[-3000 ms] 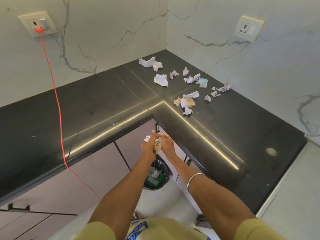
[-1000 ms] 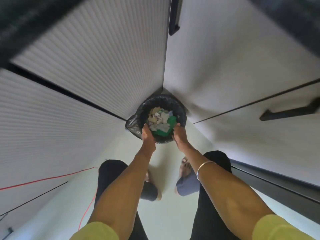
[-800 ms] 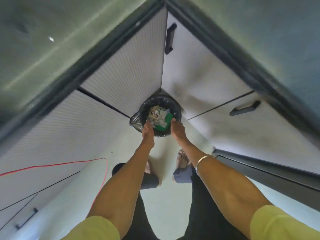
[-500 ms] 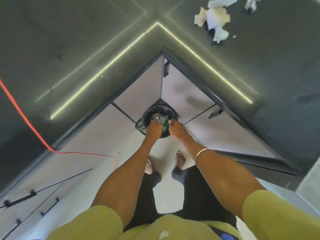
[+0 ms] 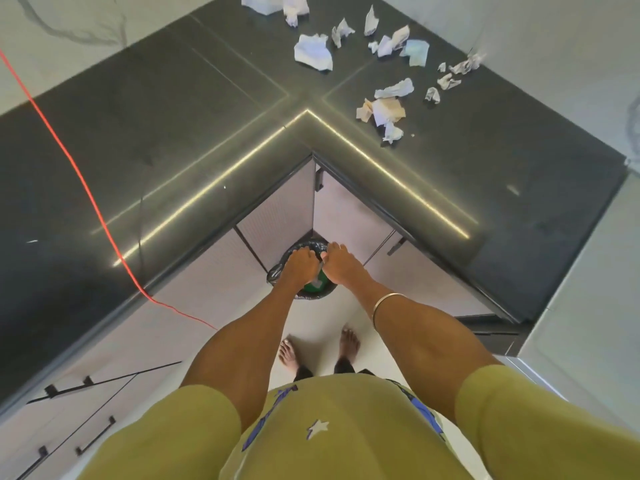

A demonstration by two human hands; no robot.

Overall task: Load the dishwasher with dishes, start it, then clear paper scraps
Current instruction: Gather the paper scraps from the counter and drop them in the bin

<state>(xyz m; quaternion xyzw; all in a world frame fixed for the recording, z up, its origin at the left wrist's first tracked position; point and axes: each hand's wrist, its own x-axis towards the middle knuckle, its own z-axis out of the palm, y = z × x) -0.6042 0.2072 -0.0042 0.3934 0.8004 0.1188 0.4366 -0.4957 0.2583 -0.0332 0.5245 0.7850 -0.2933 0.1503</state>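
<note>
Several crumpled paper scraps (image 5: 382, 114) lie scattered on the black corner countertop (image 5: 173, 116), more of them further back (image 5: 313, 51). Below the inner corner, on the floor, stands a small bin with a black liner (image 5: 275, 271); green and white waste shows inside it. My left hand (image 5: 300, 263) and my right hand (image 5: 341, 263) hover side by side above the bin, palms down, fingers loosely curled. I see nothing held in either hand. The hands hide most of the bin's opening.
A red cable (image 5: 79, 178) runs across the left counter and drops over its edge to the floor. Cabinet doors with dark handles (image 5: 319, 180) flank the bin. My bare feet (image 5: 289, 355) stand on the pale floor in front of it. A white marble wall (image 5: 519, 29) backs the counter.
My hands carried scraps from counter height down to the bin. Now both hands are rising above the bin without them, and my head has lifted so the countertop is back in view.
</note>
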